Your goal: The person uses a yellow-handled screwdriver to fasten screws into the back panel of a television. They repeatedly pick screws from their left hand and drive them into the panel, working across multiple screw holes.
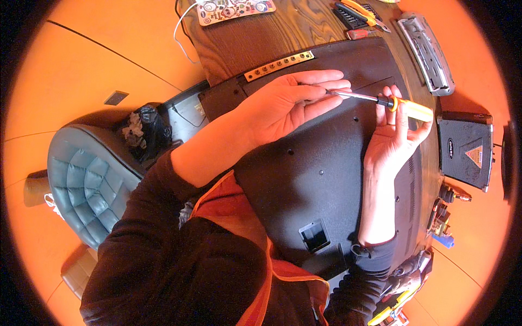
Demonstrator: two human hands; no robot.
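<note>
My right hand [396, 133] grips a screwdriver [416, 110] by its yellow handle, the metal shaft pointing left. At the shaft's end my left hand [285, 106] has thumb and fingers closed around a small dark piece [328, 92] that looks like a screw; its shape is partly hidden. Both hands are raised above a large black panel [304, 190], which looks like the back of a flat television lying face down. A metal strip of round sockets [280, 66] runs along its far left edge. Several screw holes dot the panel, and a dark rectangular recess [314, 236] lies near my body.
Under the panel is a wooden table [239, 43]. Beyond it are orange-handled pliers [361, 12], a red-handled tool [359, 34] and a patterned board [234, 11]. A grey device [426, 54] and a black speaker-like box [465, 152] stand at right. A padded chair [89, 179] is at left.
</note>
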